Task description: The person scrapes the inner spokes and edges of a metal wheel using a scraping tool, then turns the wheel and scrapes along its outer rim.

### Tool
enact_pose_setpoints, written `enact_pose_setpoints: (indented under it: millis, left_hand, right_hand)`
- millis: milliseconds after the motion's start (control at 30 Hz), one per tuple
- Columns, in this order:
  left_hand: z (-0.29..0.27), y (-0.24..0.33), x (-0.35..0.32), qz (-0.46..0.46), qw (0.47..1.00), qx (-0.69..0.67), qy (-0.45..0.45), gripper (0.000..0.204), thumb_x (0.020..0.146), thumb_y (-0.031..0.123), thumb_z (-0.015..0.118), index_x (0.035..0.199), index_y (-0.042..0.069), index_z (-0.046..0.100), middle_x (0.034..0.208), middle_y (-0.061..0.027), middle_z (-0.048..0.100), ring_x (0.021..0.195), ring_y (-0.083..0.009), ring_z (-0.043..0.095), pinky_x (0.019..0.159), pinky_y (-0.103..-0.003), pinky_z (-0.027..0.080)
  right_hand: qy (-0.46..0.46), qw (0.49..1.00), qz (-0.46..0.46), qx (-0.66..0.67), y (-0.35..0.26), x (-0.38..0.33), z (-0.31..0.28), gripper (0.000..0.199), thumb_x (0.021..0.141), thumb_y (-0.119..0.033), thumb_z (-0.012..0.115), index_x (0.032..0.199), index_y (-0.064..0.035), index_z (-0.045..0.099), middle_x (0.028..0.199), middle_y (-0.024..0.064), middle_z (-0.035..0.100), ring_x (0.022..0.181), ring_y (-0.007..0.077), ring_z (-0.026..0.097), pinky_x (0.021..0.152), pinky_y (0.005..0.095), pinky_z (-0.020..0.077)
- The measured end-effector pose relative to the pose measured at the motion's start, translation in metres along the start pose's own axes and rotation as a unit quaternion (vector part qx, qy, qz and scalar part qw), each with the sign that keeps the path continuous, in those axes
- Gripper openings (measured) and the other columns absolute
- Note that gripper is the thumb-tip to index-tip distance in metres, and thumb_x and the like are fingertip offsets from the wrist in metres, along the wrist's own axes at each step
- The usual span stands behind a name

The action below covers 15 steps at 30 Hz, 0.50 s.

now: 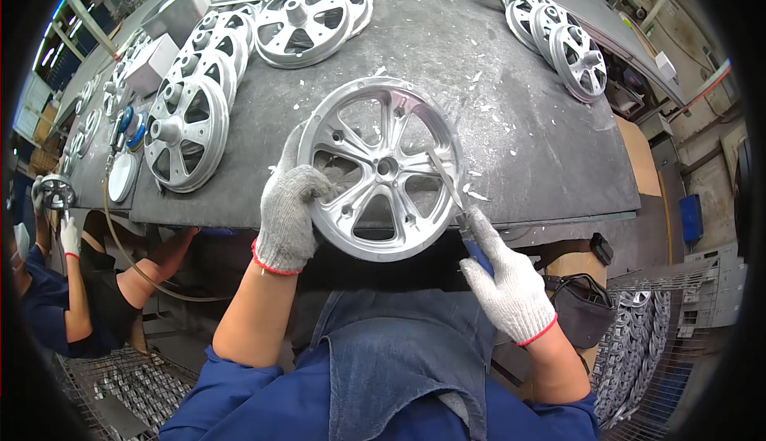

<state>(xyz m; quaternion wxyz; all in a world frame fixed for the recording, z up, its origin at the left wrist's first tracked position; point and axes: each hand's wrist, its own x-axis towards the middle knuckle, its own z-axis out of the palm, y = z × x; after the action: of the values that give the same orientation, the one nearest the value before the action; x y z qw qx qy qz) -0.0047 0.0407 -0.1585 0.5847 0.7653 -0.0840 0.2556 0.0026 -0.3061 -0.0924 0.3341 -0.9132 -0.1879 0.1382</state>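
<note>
Silver metal front and centre: the wheel (pixel 388 170) is up at the near edge of the table (pixel 550 170), its lower rim out past that edge, and whether its far side rests on the top, I can't tell. Left hand (pixel 286 216), gloved, is clamped on the wheel's left rim. Right hand (pixel 508 283), gloved too, is wrapped round the blue handle of a tool (pixel 462 219), slim blade crossing the right side of the rim. And that's the danger: with only one hand steadying the wheel, a hard push on the right could twist it or tip it toward the apron (pixel 399 373). Knit could slip on smooth metal; if the blade skids, it might score a spoke or run at the left hand. Pale chips (pixel 477 196) lie close by; one trapped underneath could make the wheel rock.
</note>
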Motion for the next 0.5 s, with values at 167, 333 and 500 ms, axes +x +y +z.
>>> enact_pose_setpoints:
  millis: [167,333,500]
  left_hand:
    - [0.015,0.002,0.002,-0.100,0.945,-0.311,0.026,0.020,0.103,0.001,0.064,0.117,-0.011,0.073,0.157,-0.0282,0.057,0.128,-0.0318,0.072,0.110,-0.044,0.064]
    - [0.009,0.009,0.002,-0.114,0.993,0.037,-0.023,0.014,0.099,-0.003,0.068,0.110,-0.011,0.073,0.160,-0.0296,0.054,0.134,-0.0391,0.069,0.112,-0.049,0.062]
    - [0.018,0.028,0.005,-0.267,0.823,-0.481,0.143,0.006,0.094,-0.004,0.073,0.090,-0.008,0.071,0.161,-0.0375,0.048,0.138,-0.0410,0.067,0.113,-0.050,0.062]
  right_hand:
    - [-0.040,0.998,0.018,0.039,-0.011,-0.002,0.003,0.075,0.105,-0.020,0.070,0.174,-0.0166,0.040,0.136,0.0249,0.077,0.124,0.0432,0.075,0.107,0.0461,0.0585]
    - [-0.033,0.996,0.015,0.082,-0.012,-0.007,0.014,0.074,0.106,-0.020,0.068,0.174,-0.0161,0.040,0.139,0.0236,0.076,0.128,0.0429,0.073,0.109,0.0458,0.0575]
    - [-0.020,0.994,-0.029,0.100,-0.009,-0.008,0.017,0.073,0.105,-0.021,0.069,0.173,-0.0170,0.042,0.137,0.0247,0.076,0.127,0.0430,0.074,0.108,0.0467,0.0580]
